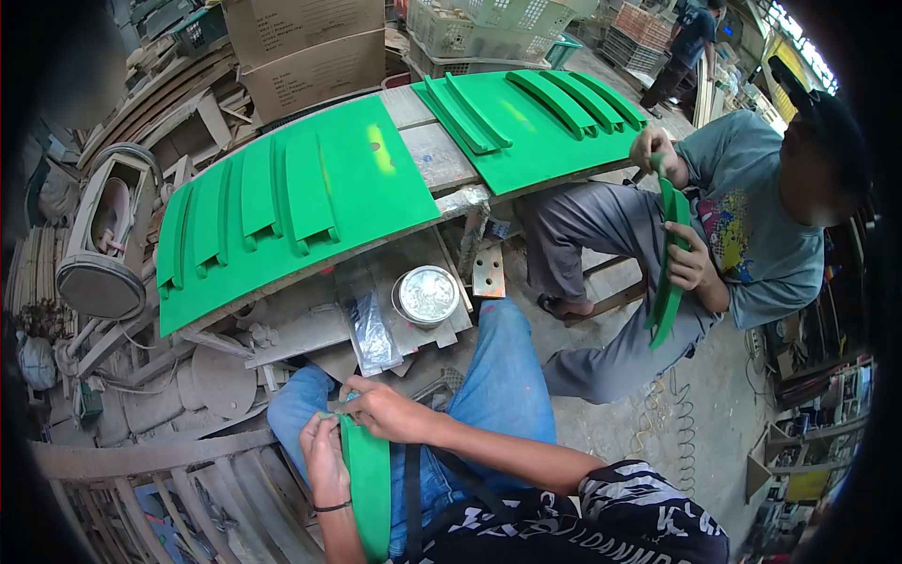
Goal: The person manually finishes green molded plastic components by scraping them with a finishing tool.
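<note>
A long green painted piece (369, 489), slightly curved, rests across my lap with its far end at my hands. My left hand (324, 458), a dark band at its wrist, is closed at the left edge of that end. Across the top of the same end lies my right hand (383, 411), its fingers bent and pressed together. Something small and greenish shows between the fingertips, too small to name. On the bench in front are two green boards (395, 179) carrying several green channel-shaped pieces (315, 193).
A lidded tin (427, 296) and a clear plastic bag (374, 329) sit on the lower shelf. To the right, a seated person (752, 207) holds another green piece (672, 273). Cardboard boxes (310, 56) and plastic crates (489, 33) stand behind the bench.
</note>
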The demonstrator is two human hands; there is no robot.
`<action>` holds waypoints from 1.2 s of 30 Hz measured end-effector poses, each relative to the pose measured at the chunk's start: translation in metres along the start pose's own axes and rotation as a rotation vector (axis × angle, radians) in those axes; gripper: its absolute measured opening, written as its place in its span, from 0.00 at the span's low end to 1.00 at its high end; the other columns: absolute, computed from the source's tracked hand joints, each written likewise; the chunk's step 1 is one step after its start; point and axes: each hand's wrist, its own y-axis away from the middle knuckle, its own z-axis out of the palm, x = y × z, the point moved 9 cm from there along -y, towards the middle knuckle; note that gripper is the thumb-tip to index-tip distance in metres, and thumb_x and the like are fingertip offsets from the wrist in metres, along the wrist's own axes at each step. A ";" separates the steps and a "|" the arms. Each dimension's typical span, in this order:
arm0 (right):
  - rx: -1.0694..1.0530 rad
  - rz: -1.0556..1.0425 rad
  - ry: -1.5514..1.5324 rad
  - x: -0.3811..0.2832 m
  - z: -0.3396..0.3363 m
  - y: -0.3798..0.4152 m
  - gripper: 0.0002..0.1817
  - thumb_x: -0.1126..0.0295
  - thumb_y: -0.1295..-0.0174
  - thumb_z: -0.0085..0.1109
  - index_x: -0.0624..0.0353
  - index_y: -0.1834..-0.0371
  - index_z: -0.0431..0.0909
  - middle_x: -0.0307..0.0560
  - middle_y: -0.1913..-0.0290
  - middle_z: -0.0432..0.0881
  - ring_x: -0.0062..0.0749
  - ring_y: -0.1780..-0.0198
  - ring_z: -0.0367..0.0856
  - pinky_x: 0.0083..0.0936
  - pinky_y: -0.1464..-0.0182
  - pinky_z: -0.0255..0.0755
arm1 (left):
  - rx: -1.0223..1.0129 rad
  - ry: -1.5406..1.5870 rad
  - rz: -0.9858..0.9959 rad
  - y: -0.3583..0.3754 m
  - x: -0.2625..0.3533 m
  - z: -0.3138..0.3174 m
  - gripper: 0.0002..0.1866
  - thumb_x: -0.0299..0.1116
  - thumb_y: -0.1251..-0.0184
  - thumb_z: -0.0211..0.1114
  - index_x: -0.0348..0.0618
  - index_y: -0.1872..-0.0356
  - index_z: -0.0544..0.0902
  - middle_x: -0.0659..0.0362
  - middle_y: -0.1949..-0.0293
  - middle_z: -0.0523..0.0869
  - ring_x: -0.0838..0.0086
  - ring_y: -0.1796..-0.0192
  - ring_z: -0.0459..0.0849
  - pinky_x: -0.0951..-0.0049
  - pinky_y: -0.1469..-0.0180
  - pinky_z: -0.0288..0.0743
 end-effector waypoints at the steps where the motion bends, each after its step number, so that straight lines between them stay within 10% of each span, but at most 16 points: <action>1: 0.001 0.000 0.000 0.001 -0.001 0.000 0.21 0.86 0.51 0.51 0.64 0.52 0.81 0.56 0.51 0.75 0.54 0.52 0.79 0.38 0.50 0.74 | -0.001 0.000 0.000 0.001 0.002 0.000 0.06 0.22 0.36 0.54 0.41 0.74 0.73 0.61 0.73 0.79 0.78 0.72 0.78 0.79 0.69 0.72; 36: 0.159 -0.105 -0.079 -0.008 -0.037 0.036 0.21 0.87 0.51 0.53 0.64 0.52 0.79 0.54 0.48 0.75 0.49 0.50 0.78 0.36 0.50 0.72 | -0.085 -0.163 -0.020 0.005 -0.002 0.026 0.03 0.20 0.35 0.57 0.40 0.65 0.74 0.60 0.70 0.81 0.82 0.69 0.77 0.80 0.67 0.70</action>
